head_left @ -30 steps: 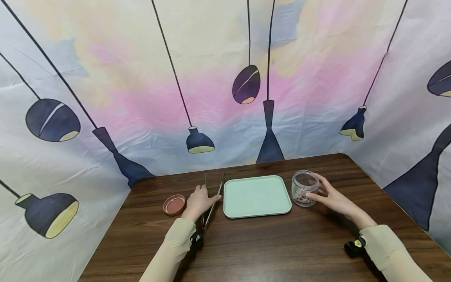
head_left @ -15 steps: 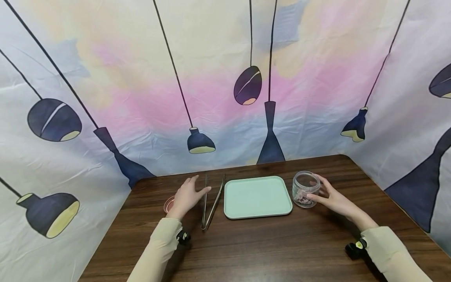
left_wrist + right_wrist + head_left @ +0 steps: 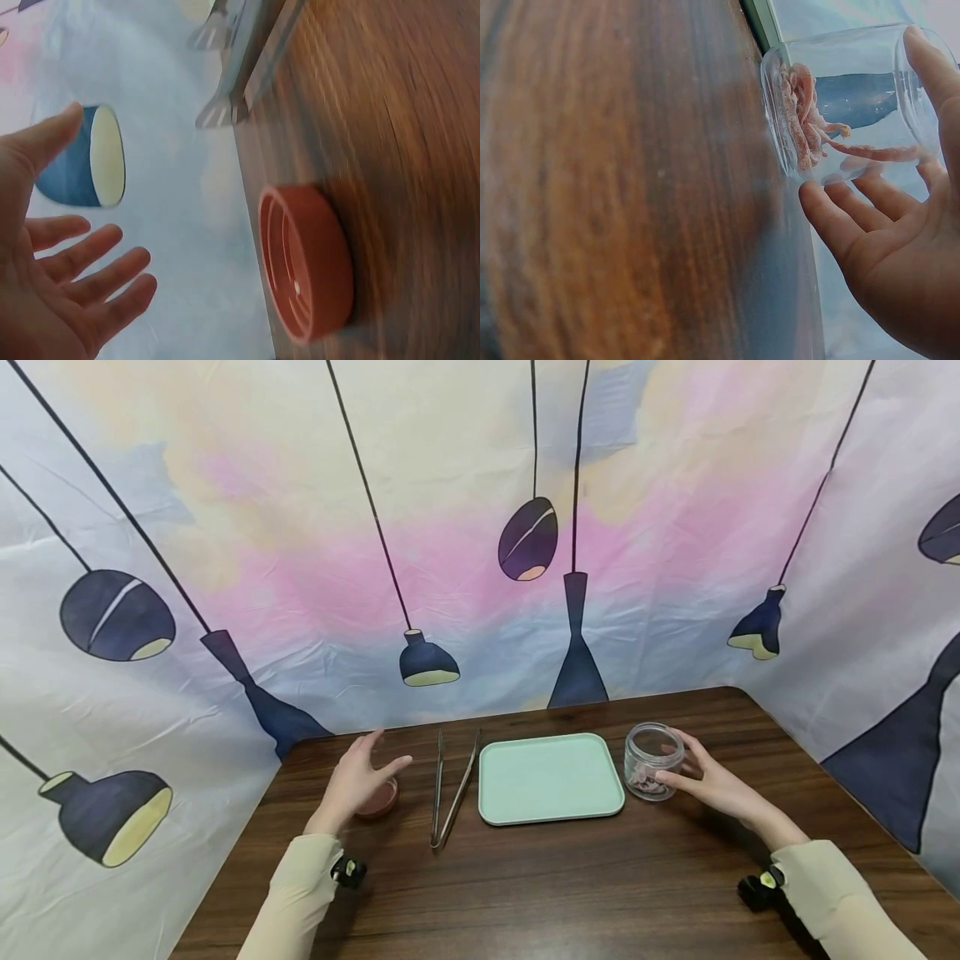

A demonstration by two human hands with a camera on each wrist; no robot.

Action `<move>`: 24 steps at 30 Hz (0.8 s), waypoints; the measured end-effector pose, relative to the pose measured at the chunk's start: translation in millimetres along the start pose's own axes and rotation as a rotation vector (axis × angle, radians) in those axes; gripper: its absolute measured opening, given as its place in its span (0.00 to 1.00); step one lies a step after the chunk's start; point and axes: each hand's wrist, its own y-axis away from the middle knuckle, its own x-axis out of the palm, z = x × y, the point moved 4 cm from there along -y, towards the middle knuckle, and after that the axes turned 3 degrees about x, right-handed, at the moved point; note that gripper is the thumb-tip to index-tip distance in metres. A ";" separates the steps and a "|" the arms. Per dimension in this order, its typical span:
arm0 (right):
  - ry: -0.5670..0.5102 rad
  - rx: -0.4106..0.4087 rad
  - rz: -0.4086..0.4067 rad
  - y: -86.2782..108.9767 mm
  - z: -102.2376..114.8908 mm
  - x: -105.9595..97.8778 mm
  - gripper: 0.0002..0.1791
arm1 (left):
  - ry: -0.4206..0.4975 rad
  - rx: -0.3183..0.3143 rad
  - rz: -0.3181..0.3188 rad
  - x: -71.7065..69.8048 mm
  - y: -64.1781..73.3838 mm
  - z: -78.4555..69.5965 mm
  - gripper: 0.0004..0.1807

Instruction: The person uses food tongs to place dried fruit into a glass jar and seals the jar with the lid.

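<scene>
My left hand (image 3: 354,783) hovers with spread fingers over a reddish-brown screw lid (image 3: 386,798), partly covering it in the head view. The left wrist view shows nothing in that hand and the lid (image 3: 326,262) lying on the table, its threaded hollow visible. A clear jar (image 3: 643,758) stands upright at the right. Thumb and fingers of my right hand (image 3: 712,787) grip its side. Inside the jar, pinkish, powdery-looking dried strips (image 3: 802,112) lie heaped at the bottom, with one long piece reaching toward the mouth.
Metal tongs (image 3: 454,803) lie spread between the lid and a pale green tray (image 3: 551,777). The tray is just left of the jar. All rest on a dark wood table (image 3: 562,893), with a lamp-printed cloth (image 3: 480,593) behind its far edge.
My left hand has let go of the tongs and moved left, first beside them and then over the lid. The right hand keeps its hold on the jar.
</scene>
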 end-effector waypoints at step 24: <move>0.003 -0.009 -0.009 0.1 -0.2 0.5 0.52 | 0.088 -0.036 0.102 -13.5 24.1 51.4 0.61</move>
